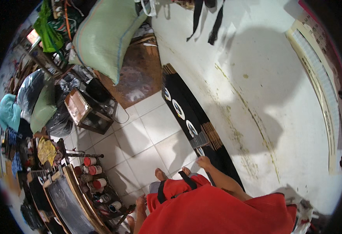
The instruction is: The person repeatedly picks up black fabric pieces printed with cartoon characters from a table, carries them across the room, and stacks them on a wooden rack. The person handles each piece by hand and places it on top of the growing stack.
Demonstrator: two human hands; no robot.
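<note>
"Head view: which step is in hand?"

"Handling the black panels, I'd judge; they sit along the tile floor's right edge. The right hand is curled beside the nearest white oval; whether its grip has hold of anything, I can't tell, nor for the left hand."

"What does the next move call for?"

"Probably a sure hold on a panel's edge."

"Counts?"

"Four white ovals, two pale-green sacks; panels and cans overlap too much."
</note>
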